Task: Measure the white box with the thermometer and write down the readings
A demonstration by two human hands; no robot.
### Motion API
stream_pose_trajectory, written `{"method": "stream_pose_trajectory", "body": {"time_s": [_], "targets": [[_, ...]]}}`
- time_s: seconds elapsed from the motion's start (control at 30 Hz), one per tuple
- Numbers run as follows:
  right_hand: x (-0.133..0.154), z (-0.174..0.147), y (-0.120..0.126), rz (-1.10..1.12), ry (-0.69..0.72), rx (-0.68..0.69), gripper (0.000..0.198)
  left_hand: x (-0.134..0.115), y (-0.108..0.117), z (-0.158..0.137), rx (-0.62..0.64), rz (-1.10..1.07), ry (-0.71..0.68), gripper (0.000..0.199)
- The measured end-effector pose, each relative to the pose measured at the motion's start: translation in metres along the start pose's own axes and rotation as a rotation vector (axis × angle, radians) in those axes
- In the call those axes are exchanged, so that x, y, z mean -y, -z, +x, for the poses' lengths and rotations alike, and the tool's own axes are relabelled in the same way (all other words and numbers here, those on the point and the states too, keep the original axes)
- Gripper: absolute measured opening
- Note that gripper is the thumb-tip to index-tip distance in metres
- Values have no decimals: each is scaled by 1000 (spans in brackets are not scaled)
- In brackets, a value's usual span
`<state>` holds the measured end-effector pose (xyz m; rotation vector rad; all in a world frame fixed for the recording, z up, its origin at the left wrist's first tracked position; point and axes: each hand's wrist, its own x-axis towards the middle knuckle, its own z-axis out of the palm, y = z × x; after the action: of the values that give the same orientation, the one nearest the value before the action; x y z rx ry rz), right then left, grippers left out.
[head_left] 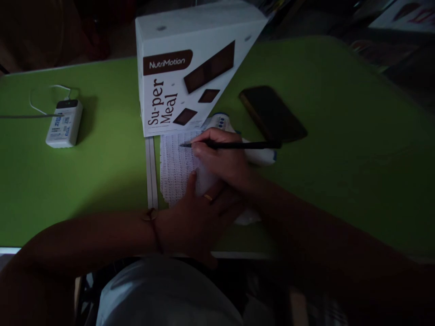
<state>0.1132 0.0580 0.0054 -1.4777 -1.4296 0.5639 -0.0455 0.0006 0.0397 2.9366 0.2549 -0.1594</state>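
The right hand (220, 156) is pinching a black pen (234, 145) lying crosswise, tip pointing left onto the printed sheet (175, 165), while the left hand (197, 217) is pressing flat on the sheet's near edge.

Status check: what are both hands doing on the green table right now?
Right hand grips pen, tip on white sheet. Left hand presses sheet flat. NutriMotion box stands right behind the sheet.

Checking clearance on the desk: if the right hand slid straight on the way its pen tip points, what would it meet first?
The right hand holds the pen pointing left across the sheet. Going on, it would cross the table's white seam, then bare green table; the box looks just clear.
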Motion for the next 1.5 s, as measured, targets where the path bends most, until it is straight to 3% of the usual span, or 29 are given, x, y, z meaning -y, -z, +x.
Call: {"method": "stream_pose_trajectory", "body": {"time_s": [0.23,0.57,0.83,1.5], "targets": [[0,2,-1,-61,51,-43,3,-1,-4,0,-36,-2,22,124],[3,-1,0,85,-44,-39,4,-1,-8,0,-68,24,10,122],[3,-2,1,30,-38,-46,3,-1,-8,0,-59,3,-6,121],[2,-3,3,-34,-13,76,10,-1,-3,1,-30,-7,-6,123]]}}
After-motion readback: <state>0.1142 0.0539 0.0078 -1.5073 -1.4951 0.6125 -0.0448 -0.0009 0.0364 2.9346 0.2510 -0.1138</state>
